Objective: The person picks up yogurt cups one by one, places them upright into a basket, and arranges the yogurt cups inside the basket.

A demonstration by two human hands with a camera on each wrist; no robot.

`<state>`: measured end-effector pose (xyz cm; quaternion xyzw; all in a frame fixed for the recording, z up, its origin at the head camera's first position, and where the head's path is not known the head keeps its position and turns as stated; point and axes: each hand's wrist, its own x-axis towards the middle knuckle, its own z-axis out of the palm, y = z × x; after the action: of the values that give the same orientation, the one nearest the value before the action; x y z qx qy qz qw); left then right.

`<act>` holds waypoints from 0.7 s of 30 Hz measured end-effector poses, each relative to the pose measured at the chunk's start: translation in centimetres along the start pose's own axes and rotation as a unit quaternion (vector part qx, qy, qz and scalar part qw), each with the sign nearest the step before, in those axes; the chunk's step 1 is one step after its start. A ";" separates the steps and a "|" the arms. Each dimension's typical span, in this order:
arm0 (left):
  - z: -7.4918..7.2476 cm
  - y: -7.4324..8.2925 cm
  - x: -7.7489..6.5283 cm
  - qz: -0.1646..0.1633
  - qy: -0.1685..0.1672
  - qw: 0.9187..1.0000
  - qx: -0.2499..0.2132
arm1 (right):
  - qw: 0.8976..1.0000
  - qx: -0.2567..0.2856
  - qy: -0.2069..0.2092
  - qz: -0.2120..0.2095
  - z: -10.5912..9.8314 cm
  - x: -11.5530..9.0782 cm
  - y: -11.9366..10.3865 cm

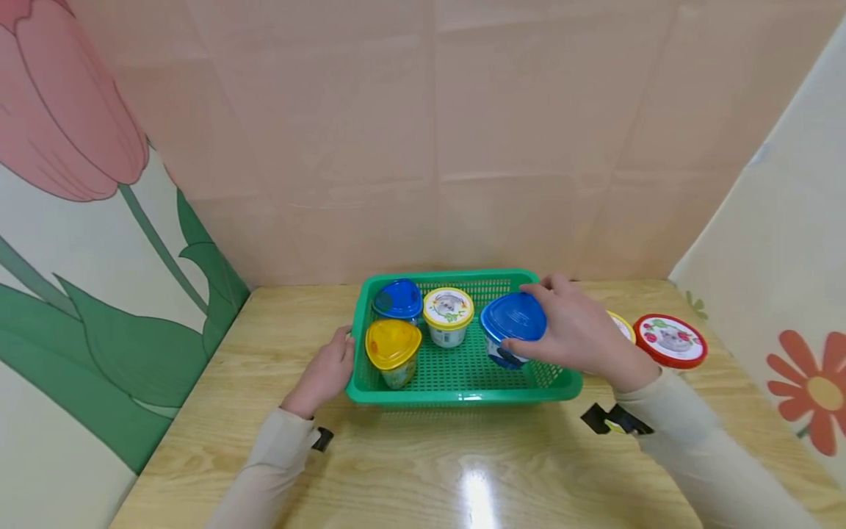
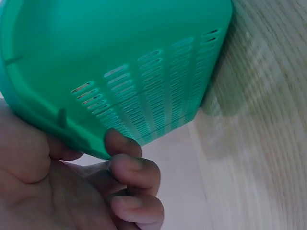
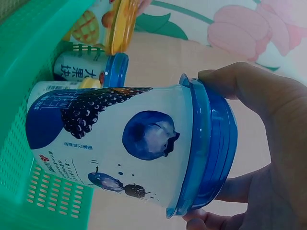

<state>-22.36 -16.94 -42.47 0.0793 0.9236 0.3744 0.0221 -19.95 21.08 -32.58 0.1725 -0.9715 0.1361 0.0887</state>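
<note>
My right hand (image 1: 581, 330) pinches a yogurt cup (image 3: 120, 139) by its blue lid (image 1: 514, 323), thumb and fingers on opposite sides of the rim. Blueberries and a blackberry are printed on its white wall. The cup is over the right part of a green plastic basket (image 1: 463, 397); whether its base touches the basket floor I cannot tell. At the basket's left end, my left hand (image 1: 330, 371) grips the rim, its fingers (image 2: 139, 172) curled at the outer side. Inside stand another blue-lidded cup (image 1: 398, 297), a yellow-lidded cup (image 1: 393, 345) and a round cup with a cat-print lid (image 1: 449, 308).
Right of the basket, a red-rimmed round tub (image 1: 670, 341) stands on the wooden table (image 1: 410, 463). Beside it, a yellow-rimmed lid (image 1: 623, 325) is partly hidden behind my right hand. A pinkish covering (image 1: 436, 147) rises behind; flower-printed panels flank both sides.
</note>
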 end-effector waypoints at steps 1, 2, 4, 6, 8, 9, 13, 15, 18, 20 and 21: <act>-0.1 0.0 0.0 -0.002 -0.001 1.000 0.004 | 1.000 -0.001 -0.001 -0.003 0.1 0.1 -0.1; -0.1 0.0 0.0 -0.003 -0.001 1.000 0.009 | 1.000 -0.001 -0.002 -0.005 0.2 0.1 -0.2; -0.3 -0.1 0.0 -0.006 -0.005 1.000 0.013 | 1.000 -0.003 0.000 -0.013 0.5 0.2 -0.4; -0.4 -0.2 -0.1 -0.009 -0.006 1.000 0.019 | 1.000 -0.005 0.002 -0.020 0.8 0.4 -0.6; -0.5 -0.3 -0.1 -0.008 -0.006 1.000 0.023 | 1.000 -0.005 0.004 -0.028 1.1 0.5 -0.9; -0.6 -0.3 -0.1 -0.008 -0.007 1.000 0.023 | 0.999 -0.005 0.005 -0.032 1.2 0.6 -1.0; -0.7 -0.3 0.0 -0.001 -0.005 1.000 0.022 | 0.999 -0.007 0.008 -0.047 1.6 0.8 -1.4; -0.8 -0.3 0.1 0.004 -0.005 1.000 0.020 | 0.999 -0.010 0.011 -0.052 1.8 0.9 -1.6; -0.9 -0.2 0.1 0.013 -0.006 1.000 0.022 | 0.998 -0.017 0.013 -0.056 2.0 1.1 -1.8; -0.9 -0.2 0.1 0.017 -0.007 1.000 0.025 | 0.998 -0.020 0.008 -0.055 2.1 1.3 -1.9; -0.9 -0.1 0.1 0.018 -0.007 0.999 0.026 | 0.998 -0.022 0.004 -0.055 2.1 1.4 -2.0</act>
<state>-22.53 -17.68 -41.89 0.0992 0.9312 0.3502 0.0194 -20.76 18.22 -33.81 0.2232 -0.9629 0.1105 0.1038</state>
